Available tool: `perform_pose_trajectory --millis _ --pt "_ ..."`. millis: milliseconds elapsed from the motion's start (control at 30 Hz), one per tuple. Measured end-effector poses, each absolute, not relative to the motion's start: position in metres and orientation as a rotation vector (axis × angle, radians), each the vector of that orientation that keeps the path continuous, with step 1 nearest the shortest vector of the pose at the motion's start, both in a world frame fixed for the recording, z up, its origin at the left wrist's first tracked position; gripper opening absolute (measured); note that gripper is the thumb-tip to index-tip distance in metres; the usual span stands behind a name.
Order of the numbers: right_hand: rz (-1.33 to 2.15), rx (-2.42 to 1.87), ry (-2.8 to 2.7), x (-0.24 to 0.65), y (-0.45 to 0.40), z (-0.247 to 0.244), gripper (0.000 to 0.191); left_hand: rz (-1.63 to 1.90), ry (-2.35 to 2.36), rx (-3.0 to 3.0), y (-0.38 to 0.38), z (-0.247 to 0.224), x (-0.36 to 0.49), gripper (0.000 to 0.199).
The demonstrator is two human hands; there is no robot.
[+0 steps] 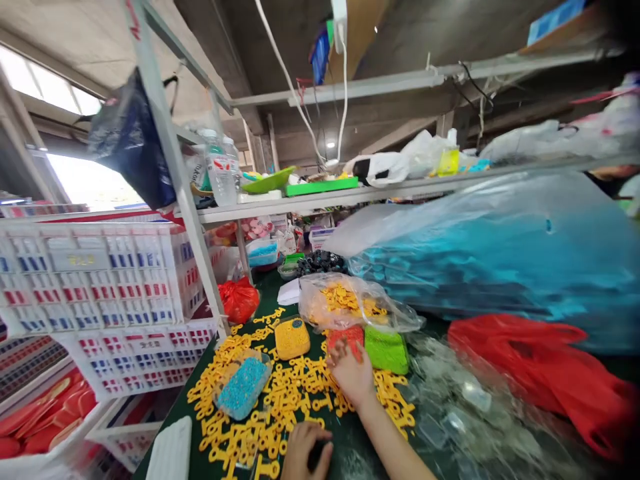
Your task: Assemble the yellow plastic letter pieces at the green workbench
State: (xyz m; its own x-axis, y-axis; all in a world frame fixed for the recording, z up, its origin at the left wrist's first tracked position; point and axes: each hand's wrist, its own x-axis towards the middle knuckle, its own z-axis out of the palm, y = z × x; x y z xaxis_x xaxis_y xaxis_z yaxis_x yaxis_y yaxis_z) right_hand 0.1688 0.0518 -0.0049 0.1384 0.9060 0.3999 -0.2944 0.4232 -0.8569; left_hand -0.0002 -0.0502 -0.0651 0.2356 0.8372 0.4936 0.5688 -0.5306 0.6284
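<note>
My left hand is at the bottom edge with its fingers curled toward the thumb. Something dark shows between them, too small to name. Farther forward, my right hand reaches out with fingers apart over a red block; whether it touches the block I cannot tell. A green block lies just right of it. Many small yellow plastic pieces with ringed ends are spread around both hands. Among them lie a yellow block and a blue speckled block in clear wrapping.
A clear bag of yellow pieces lies behind the blocks. Crumpled clear plastic, a red bag and a huge bag of blue items fill the right side. White crates and a shelf post stand left.
</note>
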Motion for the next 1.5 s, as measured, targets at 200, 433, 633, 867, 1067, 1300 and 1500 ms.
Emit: perform_pose_trajectory --millis 200,433,633,867,1067,1300,1500 --pt "1.123 -0.637 -0.658 0.203 0.054 -0.002 0.042 1.005 1.277 1.940 -0.034 -0.020 0.032 0.048" --pt "1.213 -0.500 -0.363 0.214 0.058 -0.012 0.030 1.064 1.126 1.966 0.009 -0.009 0.085 0.037" --pt "1.264 -0.354 -0.249 0.217 0.055 -0.005 0.033 1.066 1.045 2.185 0.001 -0.031 0.092 0.027" --pt "1.288 -0.258 -0.158 0.220 0.052 -0.001 0.028 1.045 0.920 2.230 -0.005 -0.026 0.094 0.030" --pt "1.333 -0.206 -0.115 0.214 0.050 -0.003 0.026 1.060 0.876 2.246 -0.009 -0.027 0.096 0.030" --pt "1.432 -0.206 -0.078 0.199 0.048 -0.010 0.025 1.090 0.962 2.264 -0.010 -0.028 0.093 0.032" --pt "1.455 -0.212 -0.062 0.195 0.047 -0.011 0.024 1.124 0.983 2.316 -0.012 -0.027 0.095 0.033"
